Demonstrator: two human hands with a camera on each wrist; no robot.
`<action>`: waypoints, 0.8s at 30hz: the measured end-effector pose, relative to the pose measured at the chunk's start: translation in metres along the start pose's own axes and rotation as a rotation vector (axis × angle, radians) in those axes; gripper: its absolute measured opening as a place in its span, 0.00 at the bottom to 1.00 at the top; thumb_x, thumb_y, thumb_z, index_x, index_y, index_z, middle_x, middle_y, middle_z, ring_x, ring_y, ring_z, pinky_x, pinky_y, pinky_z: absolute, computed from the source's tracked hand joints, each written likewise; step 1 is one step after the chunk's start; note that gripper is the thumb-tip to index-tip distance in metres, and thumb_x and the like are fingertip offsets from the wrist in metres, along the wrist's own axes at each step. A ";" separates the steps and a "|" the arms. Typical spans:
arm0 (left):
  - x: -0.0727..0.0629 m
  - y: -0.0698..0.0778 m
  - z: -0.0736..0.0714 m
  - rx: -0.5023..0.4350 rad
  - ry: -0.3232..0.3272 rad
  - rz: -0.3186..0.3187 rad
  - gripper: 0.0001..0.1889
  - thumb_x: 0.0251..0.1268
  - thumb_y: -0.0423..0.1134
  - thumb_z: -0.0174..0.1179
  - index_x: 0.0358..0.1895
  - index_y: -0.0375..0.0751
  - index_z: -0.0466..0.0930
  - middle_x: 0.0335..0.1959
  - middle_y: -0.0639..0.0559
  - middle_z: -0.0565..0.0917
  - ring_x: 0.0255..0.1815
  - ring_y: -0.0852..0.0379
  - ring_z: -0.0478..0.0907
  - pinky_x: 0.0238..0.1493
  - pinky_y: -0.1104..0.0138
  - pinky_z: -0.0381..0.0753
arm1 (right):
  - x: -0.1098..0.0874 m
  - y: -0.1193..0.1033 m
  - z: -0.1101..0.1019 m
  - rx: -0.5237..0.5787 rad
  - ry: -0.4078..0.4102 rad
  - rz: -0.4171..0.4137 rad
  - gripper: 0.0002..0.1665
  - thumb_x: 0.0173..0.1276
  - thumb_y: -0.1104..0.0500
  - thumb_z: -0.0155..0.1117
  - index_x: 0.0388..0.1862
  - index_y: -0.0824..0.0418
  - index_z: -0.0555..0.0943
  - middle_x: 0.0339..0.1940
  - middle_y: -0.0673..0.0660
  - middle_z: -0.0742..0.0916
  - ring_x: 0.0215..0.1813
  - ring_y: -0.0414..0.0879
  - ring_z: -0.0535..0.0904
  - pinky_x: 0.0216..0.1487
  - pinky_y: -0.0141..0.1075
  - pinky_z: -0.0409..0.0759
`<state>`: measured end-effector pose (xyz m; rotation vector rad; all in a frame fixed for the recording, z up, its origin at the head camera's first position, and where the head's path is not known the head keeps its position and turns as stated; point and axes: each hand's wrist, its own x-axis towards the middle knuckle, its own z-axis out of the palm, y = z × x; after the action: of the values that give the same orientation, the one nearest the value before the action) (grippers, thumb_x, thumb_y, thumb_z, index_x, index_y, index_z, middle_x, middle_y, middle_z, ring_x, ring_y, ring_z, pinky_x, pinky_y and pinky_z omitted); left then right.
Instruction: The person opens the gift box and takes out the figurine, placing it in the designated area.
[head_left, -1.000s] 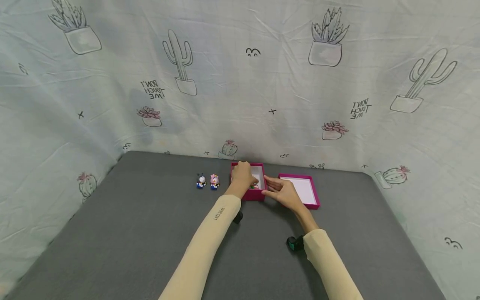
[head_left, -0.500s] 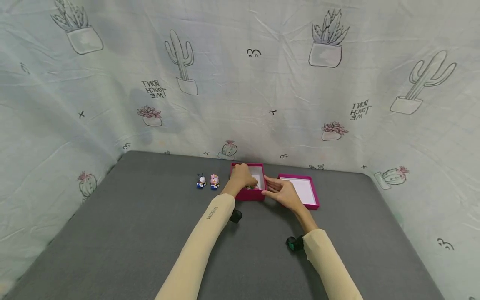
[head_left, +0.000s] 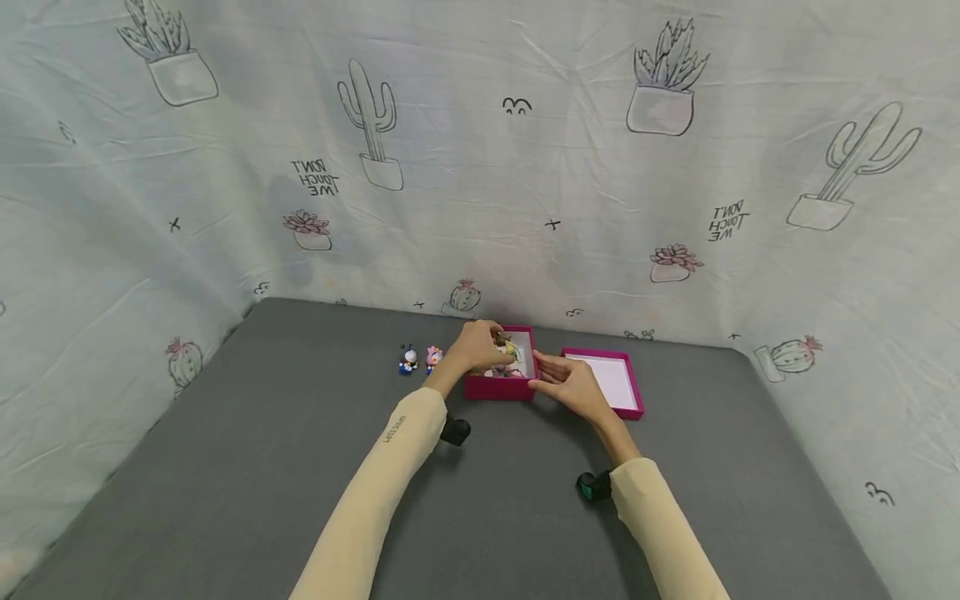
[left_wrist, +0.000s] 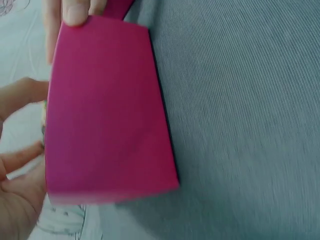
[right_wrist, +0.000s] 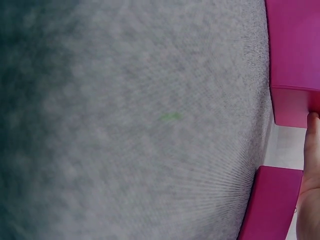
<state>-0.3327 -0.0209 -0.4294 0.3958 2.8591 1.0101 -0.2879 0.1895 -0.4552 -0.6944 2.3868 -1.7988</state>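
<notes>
A magenta box (head_left: 501, 388) stands uncovered near the table's back edge, with several small toy figurines (head_left: 513, 350) inside. My left hand (head_left: 476, 347) reaches over its left side, finger and thumb curled around a figurine whose kind is mostly hidden. In the left wrist view the left hand's fingers (left_wrist: 22, 95) meet the far side of the box behind its front wall (left_wrist: 107, 115). My right hand (head_left: 573, 387) rests fairly straight fingers against the box's right side; a fingertip (right_wrist: 313, 117) touches that wall in the right wrist view.
Two little figurines, one dark-and-white (head_left: 408, 360) and one pink (head_left: 433, 357), stand left of the box. The magenta lid (head_left: 611, 379) lies inner side up at the right. A printed cloth (head_left: 480, 167) hangs behind the grey table (head_left: 262, 450).
My left hand has shifted left and slightly up from deep inside the box, and more figurines show there now. The right hand stays against the box. The head view has turned slightly.
</notes>
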 end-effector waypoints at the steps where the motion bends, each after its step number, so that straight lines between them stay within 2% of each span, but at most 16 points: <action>1: -0.001 -0.002 -0.002 -0.008 -0.001 0.029 0.29 0.53 0.45 0.70 0.58 0.36 0.77 0.49 0.46 0.83 0.49 0.53 0.79 0.54 0.61 0.78 | 0.000 0.000 0.000 -0.001 0.000 0.001 0.33 0.58 0.70 0.70 0.61 0.80 0.70 0.60 0.73 0.75 0.60 0.61 0.74 0.53 0.40 0.76; 5: -0.003 -0.010 -0.011 -0.054 -0.021 0.132 0.30 0.52 0.44 0.72 0.58 0.37 0.77 0.53 0.46 0.81 0.54 0.52 0.79 0.56 0.62 0.77 | 0.002 0.001 -0.002 0.011 -0.005 0.011 0.33 0.58 0.71 0.70 0.61 0.80 0.70 0.61 0.74 0.74 0.61 0.61 0.73 0.53 0.41 0.76; 10: -0.006 -0.021 -0.017 -0.111 -0.033 0.207 0.30 0.50 0.40 0.74 0.59 0.37 0.76 0.57 0.44 0.79 0.56 0.49 0.78 0.58 0.61 0.76 | 0.004 0.001 -0.003 0.020 -0.004 0.008 0.33 0.57 0.71 0.70 0.61 0.80 0.70 0.60 0.75 0.74 0.60 0.64 0.73 0.54 0.42 0.76; 14: -0.008 -0.029 -0.017 -0.174 -0.013 0.247 0.31 0.49 0.38 0.75 0.59 0.37 0.76 0.57 0.43 0.79 0.57 0.49 0.78 0.59 0.62 0.75 | 0.003 -0.001 -0.003 0.009 -0.002 0.011 0.33 0.57 0.71 0.70 0.61 0.80 0.70 0.60 0.74 0.75 0.60 0.64 0.73 0.53 0.42 0.76; 19: -0.013 -0.033 -0.017 -0.311 0.010 0.252 0.31 0.48 0.33 0.74 0.59 0.35 0.75 0.58 0.41 0.78 0.58 0.49 0.77 0.58 0.63 0.76 | 0.003 -0.002 -0.002 0.002 -0.004 0.025 0.33 0.58 0.70 0.71 0.61 0.79 0.70 0.61 0.73 0.75 0.61 0.61 0.74 0.54 0.40 0.76; 24: -0.015 -0.034 -0.019 -0.356 0.051 0.280 0.31 0.47 0.29 0.73 0.59 0.34 0.74 0.57 0.39 0.77 0.59 0.48 0.76 0.56 0.68 0.76 | 0.003 -0.002 -0.002 0.012 -0.006 0.029 0.34 0.58 0.70 0.71 0.61 0.79 0.70 0.61 0.74 0.75 0.61 0.61 0.74 0.54 0.40 0.76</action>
<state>-0.3283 -0.0621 -0.4362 0.7560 2.6324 1.5628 -0.2909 0.1896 -0.4522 -0.6585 2.3679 -1.7958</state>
